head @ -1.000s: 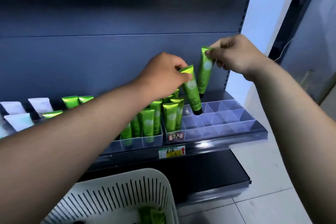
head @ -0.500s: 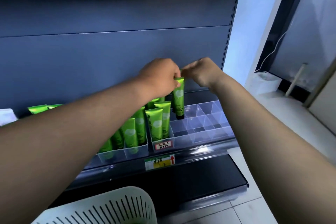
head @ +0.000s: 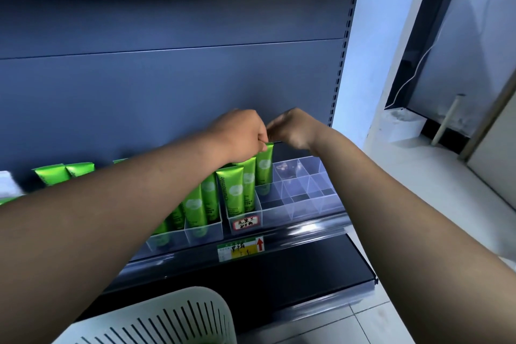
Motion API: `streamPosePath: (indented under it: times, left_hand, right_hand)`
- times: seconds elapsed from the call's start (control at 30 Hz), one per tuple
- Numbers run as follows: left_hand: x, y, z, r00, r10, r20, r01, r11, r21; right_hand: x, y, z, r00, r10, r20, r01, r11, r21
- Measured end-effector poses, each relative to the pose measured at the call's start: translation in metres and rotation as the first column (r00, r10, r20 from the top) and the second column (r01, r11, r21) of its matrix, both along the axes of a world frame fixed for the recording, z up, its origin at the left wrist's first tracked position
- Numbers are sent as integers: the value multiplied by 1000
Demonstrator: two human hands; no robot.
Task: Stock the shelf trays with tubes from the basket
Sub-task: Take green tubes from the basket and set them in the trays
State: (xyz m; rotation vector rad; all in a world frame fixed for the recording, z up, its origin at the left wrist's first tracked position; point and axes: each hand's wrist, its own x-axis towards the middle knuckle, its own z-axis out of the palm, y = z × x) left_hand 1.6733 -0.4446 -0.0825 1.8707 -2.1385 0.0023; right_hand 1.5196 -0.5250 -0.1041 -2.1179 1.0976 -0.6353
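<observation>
Both grips meet at the crimped top of one green tube (head: 264, 166): the left hand (head: 240, 134) pinches that edge with curled fingers, while the right hand (head: 293, 128) curls just beside it, though whether it holds the tube I cannot tell.

Taking the clear divided tray (head: 300, 198) as the landmark, and working from nearest to farthest: the white slotted basket (head: 178, 315) sits below and nearer than it, its inside mostly out of view, so how many tubes remain is unclear. Left of the tray, neighbouring trays (head: 203, 227) are already filled with upright green tubes. Within the tray, its leftmost column is stocked, and the held tube stands in a rear cell of the next column. Every cell to the right looks unfilled.

My judgement: roughly half done, with several columns still to stock.
</observation>
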Motion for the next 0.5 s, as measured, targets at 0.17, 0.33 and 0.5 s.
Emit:
streamPosePath:
  times: [0.17,0.33,0.5]
  left_hand:
    - [-1,3,0,1000,0,0,0,1000,-11]
    - [-1,9,5,999,21,-26,-22,1000,-20]
    - [2,15,11,999,26,-41,-28,999,-39]
  right_hand:
    - [-1,8,9,997,3,-74,0,1000,31]
    - [1,8,13,991,-34,-131,46,995,92]
    - [3,11,13,988,-47,-147,62,993,99]
